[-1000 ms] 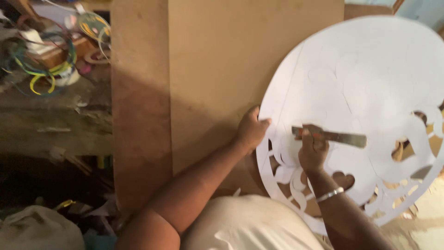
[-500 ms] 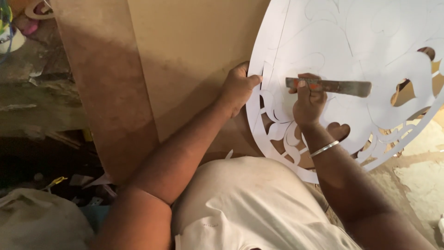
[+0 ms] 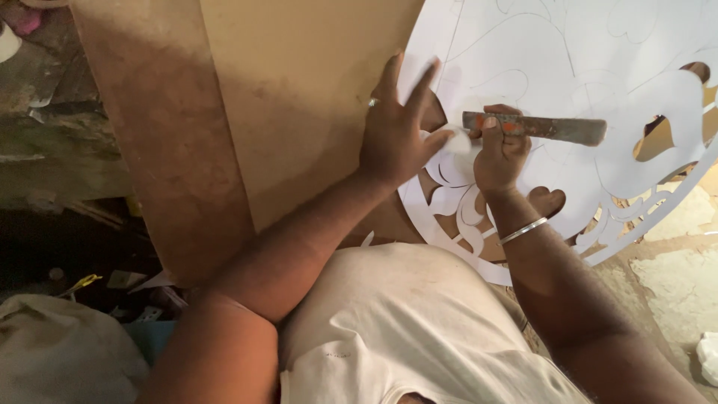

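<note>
A large white paper stencil [image 3: 583, 82] with cut-out floral shapes lies over a brown board [image 3: 299, 97]. My left hand [image 3: 396, 123] rests on the stencil's left edge, fingers spread, and pinches a small white paper scrap [image 3: 458, 142] with its thumb. My right hand [image 3: 499, 153] is closed around a flat metal blade [image 3: 553, 129], held sideways over the paper, its tip pointing right. A silver bangle [image 3: 522, 230] sits on my right wrist.
A second, darker board [image 3: 161, 142] lies left of the first. Clutter and a dark gap sit at the lower left [image 3: 82, 284]. A pale sack [image 3: 60, 352] is at the bottom left. Light stone floor [image 3: 673, 277] shows at the right.
The view has closed in on the stencil. My left hand moved right onto the paper's edge and spread its fingers, and a small white scrap now sits at its thumb. The blade stays in my right hand.
</note>
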